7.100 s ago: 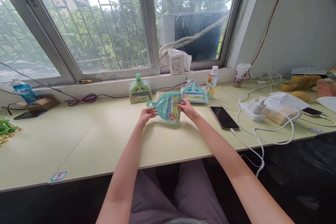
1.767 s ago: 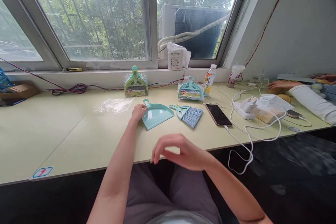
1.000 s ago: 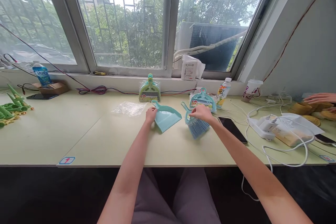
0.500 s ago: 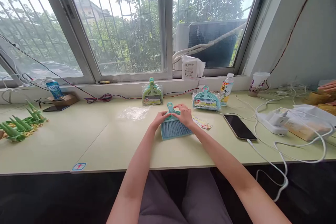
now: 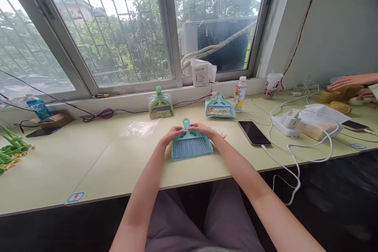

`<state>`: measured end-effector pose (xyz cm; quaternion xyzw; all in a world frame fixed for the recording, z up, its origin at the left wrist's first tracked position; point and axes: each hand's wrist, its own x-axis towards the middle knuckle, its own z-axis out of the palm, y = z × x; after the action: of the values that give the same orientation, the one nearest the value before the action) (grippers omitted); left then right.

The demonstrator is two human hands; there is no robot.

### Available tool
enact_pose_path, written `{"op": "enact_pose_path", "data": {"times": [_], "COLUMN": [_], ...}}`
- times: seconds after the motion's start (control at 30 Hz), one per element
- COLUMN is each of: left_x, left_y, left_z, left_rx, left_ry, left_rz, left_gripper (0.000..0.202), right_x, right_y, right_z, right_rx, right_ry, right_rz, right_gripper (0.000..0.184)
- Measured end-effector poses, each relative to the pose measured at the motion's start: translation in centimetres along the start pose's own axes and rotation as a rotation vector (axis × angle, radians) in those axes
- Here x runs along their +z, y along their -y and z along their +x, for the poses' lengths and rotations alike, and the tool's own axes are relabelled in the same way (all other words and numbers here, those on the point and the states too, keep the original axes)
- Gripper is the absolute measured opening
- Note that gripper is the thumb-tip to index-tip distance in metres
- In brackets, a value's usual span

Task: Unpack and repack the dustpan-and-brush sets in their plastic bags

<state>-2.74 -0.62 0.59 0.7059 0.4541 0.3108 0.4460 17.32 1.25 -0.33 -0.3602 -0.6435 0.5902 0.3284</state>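
Observation:
A turquoise hand brush (image 5: 191, 147) with grey-blue bristles lies nested in a matching dustpan (image 5: 193, 159) on the table before me. My left hand (image 5: 173, 134) grips the set at its upper left, thumb beside the handle. From the other side my right hand (image 5: 203, 128) holds the upper right, its thumb close to the handle too. Most fingertips are hidden behind the set. A printed card (image 5: 221, 134) lies partly covered behind my right wrist. Crumpled clear plastic wrap (image 5: 140, 128) is left of the set.
Wrapped green (image 5: 161, 109) and turquoise (image 5: 220, 109) brush sets stand at the back. A bottle (image 5: 240, 94), a cup (image 5: 272, 86), a phone (image 5: 254, 133) and white cables (image 5: 298, 165) are to the right. Another person's hands (image 5: 351, 81) are at far right; green plastic pieces (image 5: 13, 149) lie left.
The view has turned right, so the table's contents sit further left. My right hand's fingers, raised over the set before, have come down around its upper right side.

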Motion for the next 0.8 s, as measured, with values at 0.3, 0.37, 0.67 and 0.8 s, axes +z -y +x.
{"op": "enact_pose_path", "data": {"times": [0.3,0.37,0.67,0.8], "left_x": [0.0,-0.2,-0.5,-1.2], "left_y": [0.2,0.3,1.0,1.4], "left_z": [0.5,0.5,0.8,0.7], "left_rx": [-0.025,-0.035,-0.079,-0.203], "left_ry": [0.020,-0.001,-0.087,-0.027], "left_rz": [-0.017,0.005,-0.038,-0.147], "left_gripper": [0.047,0.047,0.048,0.049], "right_x": [-0.5,-0.4,0.4,-0.3], "right_y": [-0.2,-0.1,-0.1,-0.1], "right_z": [0.1,0.0,0.6,1.6], "right_rx": [-0.004,-0.022,-0.014,-0.106], "right_ry": [-0.015,-0.016,-0.113,-0.295], "right_rz": [-0.054,-0.073,0.055,0.107], "right_gripper": [0.031,0.031,0.023,0.025]}}
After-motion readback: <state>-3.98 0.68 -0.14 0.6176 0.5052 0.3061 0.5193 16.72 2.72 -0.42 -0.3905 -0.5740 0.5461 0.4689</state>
